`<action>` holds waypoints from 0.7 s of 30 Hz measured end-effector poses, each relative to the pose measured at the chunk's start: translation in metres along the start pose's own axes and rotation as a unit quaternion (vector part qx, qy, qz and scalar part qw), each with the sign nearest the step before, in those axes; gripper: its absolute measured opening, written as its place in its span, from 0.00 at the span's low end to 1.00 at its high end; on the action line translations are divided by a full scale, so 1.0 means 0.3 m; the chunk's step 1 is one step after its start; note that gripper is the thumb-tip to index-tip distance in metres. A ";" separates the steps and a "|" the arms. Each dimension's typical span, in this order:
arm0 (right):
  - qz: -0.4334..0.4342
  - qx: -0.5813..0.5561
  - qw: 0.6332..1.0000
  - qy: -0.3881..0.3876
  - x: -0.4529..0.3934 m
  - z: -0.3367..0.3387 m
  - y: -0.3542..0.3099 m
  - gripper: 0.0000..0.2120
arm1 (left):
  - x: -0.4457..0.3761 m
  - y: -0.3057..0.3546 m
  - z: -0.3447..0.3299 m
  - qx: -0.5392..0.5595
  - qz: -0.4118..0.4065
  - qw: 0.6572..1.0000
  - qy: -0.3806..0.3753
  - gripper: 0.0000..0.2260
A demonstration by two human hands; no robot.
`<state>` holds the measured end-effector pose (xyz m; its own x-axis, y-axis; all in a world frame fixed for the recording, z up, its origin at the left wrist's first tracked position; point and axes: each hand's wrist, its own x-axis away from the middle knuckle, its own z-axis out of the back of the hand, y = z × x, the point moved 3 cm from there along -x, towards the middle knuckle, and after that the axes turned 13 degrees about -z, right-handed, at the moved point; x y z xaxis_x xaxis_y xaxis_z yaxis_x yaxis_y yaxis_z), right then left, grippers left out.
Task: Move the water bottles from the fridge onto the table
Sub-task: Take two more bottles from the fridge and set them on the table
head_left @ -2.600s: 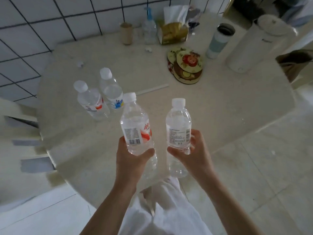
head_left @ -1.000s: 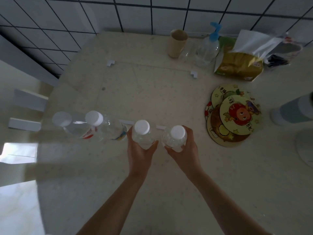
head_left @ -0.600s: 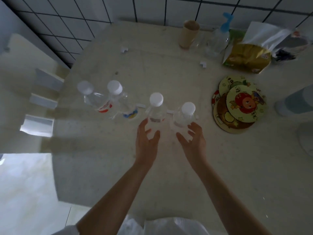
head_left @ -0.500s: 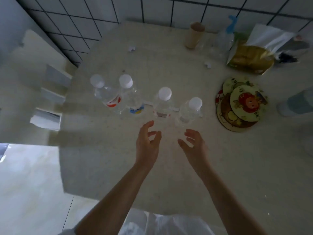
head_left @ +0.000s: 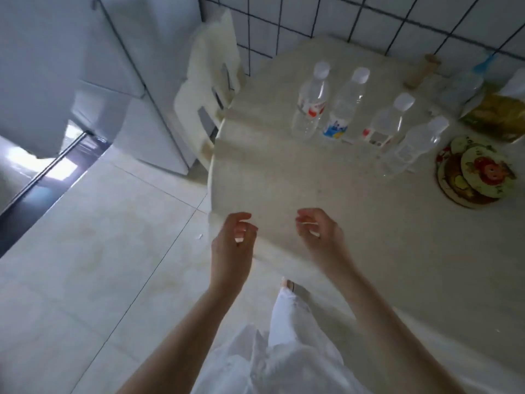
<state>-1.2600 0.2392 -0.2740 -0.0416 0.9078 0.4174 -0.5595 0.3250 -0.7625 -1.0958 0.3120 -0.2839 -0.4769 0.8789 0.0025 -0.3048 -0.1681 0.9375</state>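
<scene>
Two bare hands empty: left hand [head_left: 233,245] and right hand [head_left: 319,234] both loosely curled, fingers apart, gripping nothing, hovering over near edge of pale speckled round table [head_left: 284,177]. Four clear plastic water bottles with white caps standing upright in a row on tabletop, well clear of hands: red-label bottle [head_left: 311,102], blue-and-yellow-label bottle [head_left: 345,105], third bottle with red-and-grey label [head_left: 387,120], plain white-label bottle [head_left: 412,146]. Step judged: release done, turn back toward white fridge [head_left: 85,66] at left for more, if any left. Best done by stepping left around table edge, keeping arms clear of bottle row, leaving room at right end for next pair. Fridge interior not visible; remaining bottle count cannot be told. White plastic chair [head_left: 210,78] wedged between fridge and table, likely snag on that path. Stack of round cartoon-print coasters [head_left: 474,172] just beside last bottle, limiting space. Farther back: tan paper cup [head_left: 422,71], blue-nozzle clear spray bottle [head_left: 466,83], yellow tissue pack [head_left: 497,115]. Pale tiled floor [head_left: 99,251] open.
</scene>
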 end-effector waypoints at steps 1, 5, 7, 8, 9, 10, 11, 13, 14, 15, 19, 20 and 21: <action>0.011 0.007 1.000 -0.020 0.064 -0.063 -0.020 0.09 | 0.056 -0.022 0.082 0.001 0.005 1.000 0.011 0.08; 0.051 0.033 0.993 -0.101 0.294 -0.309 -0.085 0.07 | 0.267 -0.109 0.387 0.003 0.040 0.997 0.065 0.09; 0.067 0.061 0.983 -0.159 0.414 -0.439 -0.114 0.09 | 0.368 -0.153 0.541 0.002 0.055 0.993 0.107 0.10; 0.074 0.075 0.977 -0.187 0.466 -0.498 -0.127 0.10 | 0.412 -0.171 0.611 0.000 0.063 0.990 0.129 0.09; 0.078 0.084 0.972 -0.206 0.504 -0.536 -0.136 0.10 | 0.440 -0.183 0.659 -0.001 0.069 0.987 0.144 0.09; 0.084 0.091 0.968 -0.220 0.541 -0.577 -0.145 0.10 | 0.468 -0.194 0.709 -0.002 0.075 0.985 0.158 0.09; 0.090 0.097 0.963 -0.233 0.579 -0.626 -0.158 0.09 | 0.497 -0.209 0.765 -0.004 0.080 0.982 0.172 0.08; 0.100 0.116 0.953 -0.259 0.644 -0.730 -0.187 0.09 | 0.548 -0.243 0.874 -0.009 0.090 0.974 0.205 0.08; 0.105 0.127 0.948 -0.272 0.665 -0.772 -0.202 0.09 | 0.564 -0.257 0.914 -0.013 0.096 0.971 0.219 0.07; 0.112 0.141 0.940 -0.289 0.690 -0.823 -0.223 0.09 | 0.583 -0.277 0.958 -0.016 0.106 0.966 0.236 0.07; 0.146 0.161 0.919 -0.328 0.745 -1.029 -0.317 0.11 | 0.619 -0.373 1.114 -0.025 0.151 0.951 0.267 0.06; 0.153 0.163 0.916 -0.332 0.749 -1.086 -0.345 0.11 | 0.609 -0.400 1.156 -0.026 0.161 0.950 0.266 0.06; 0.159 0.166 0.914 -0.334 0.750 -1.136 -0.373 0.11 | 0.592 -0.423 1.194 -0.029 0.166 0.950 0.264 0.06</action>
<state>-0.9246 0.4973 -0.2632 -0.6811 0.5409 0.4935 -0.6461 -0.1269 -0.7526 -0.8465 0.6492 -0.2777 -0.8966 0.4299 0.1066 -0.1021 -0.4350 0.8946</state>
